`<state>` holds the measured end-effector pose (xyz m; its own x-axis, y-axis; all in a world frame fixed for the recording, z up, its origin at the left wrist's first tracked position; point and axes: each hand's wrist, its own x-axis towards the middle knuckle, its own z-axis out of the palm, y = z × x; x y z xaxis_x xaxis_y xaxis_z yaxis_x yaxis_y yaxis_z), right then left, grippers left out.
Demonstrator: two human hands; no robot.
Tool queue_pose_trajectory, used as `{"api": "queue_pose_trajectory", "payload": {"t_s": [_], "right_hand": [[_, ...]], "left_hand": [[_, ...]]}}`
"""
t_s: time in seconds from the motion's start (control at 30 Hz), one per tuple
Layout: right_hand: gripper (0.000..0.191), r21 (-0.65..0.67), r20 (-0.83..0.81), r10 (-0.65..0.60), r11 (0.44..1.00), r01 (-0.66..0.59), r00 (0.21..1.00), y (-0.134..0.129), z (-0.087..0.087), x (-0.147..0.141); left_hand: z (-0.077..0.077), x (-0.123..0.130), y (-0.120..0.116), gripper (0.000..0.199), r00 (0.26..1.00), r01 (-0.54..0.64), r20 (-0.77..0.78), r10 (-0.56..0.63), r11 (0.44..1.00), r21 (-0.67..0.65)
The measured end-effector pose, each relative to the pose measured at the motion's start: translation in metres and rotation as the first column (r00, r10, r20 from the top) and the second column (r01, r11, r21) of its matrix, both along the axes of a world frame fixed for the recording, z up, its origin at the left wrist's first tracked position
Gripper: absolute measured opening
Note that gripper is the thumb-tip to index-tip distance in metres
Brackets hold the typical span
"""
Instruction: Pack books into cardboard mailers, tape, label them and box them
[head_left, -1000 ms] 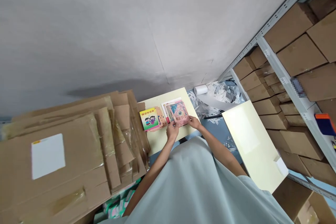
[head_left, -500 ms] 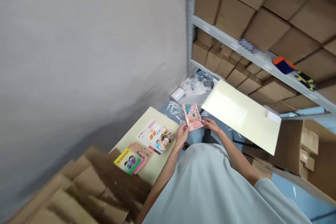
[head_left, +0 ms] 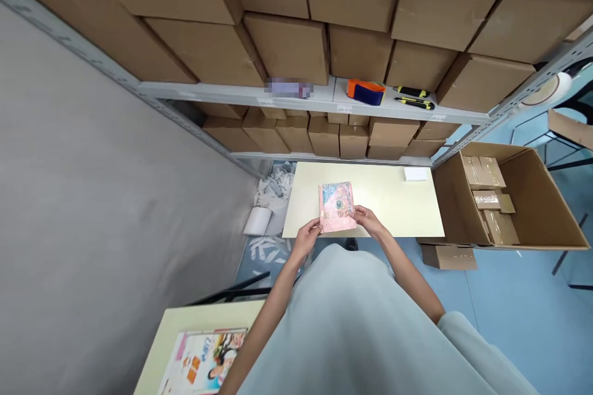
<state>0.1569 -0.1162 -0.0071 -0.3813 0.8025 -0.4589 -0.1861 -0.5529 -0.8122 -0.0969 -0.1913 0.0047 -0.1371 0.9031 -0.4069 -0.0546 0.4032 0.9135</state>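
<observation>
A pink book (head_left: 337,205) with a blue and pink cover picture is held up flat between both hands, over the near edge of a pale yellow table (head_left: 389,203). My left hand (head_left: 307,238) pinches its lower left corner. At its lower right edge, the fingers of my right hand (head_left: 367,220) close on the cover. On the table's far right part lies a small white object (head_left: 415,174).
Shelves of cardboard boxes (head_left: 287,46) stand behind the table, with an orange and blue item (head_left: 365,92) and cutters (head_left: 414,102) on one ledge. An open carton (head_left: 542,197) is at right. Magazines (head_left: 204,359) lie on a second table at lower left.
The view has turned right, from the wall and magazines towards the shelves. The pink book, still in both hands, is now in front of the table by the shelves.
</observation>
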Motion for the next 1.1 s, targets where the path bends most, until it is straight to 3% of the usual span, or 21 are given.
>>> {"api": "queue_pose_trajectory", "payload": {"t_s": [0.23, 0.5, 0.83, 1.1], "right_hand": [[0.044, 0.004, -0.105, -0.113, 0.993, 0.114, 0.988, 0.026, 0.010, 0.029], [0.044, 0.026, -0.192, -0.131, 0.990, 0.139, 0.973, 0.041, 0.039, 0.028], [0.045, 0.194, -0.107, -0.127, 0.970, 0.146, 0.986, 0.053, 0.086, 0.028], [0.047, 0.371, -0.065, -0.060, 0.925, 0.080, 0.996, 0.064, 0.144, 0.036]], "left_hand": [[0.020, 0.025, 0.073, 0.067, 0.997, 0.055, 0.063, -0.051, 0.997, -0.056], [0.037, 0.036, 0.100, 0.072, 0.991, 0.046, 0.129, -0.037, 0.996, -0.071], [0.107, 0.021, 0.117, 0.050, 0.989, 0.115, 0.067, -0.130, 0.976, 0.187], [0.170, 0.018, 0.117, 0.046, 0.985, 0.171, -0.027, -0.171, 0.937, 0.306]]}}
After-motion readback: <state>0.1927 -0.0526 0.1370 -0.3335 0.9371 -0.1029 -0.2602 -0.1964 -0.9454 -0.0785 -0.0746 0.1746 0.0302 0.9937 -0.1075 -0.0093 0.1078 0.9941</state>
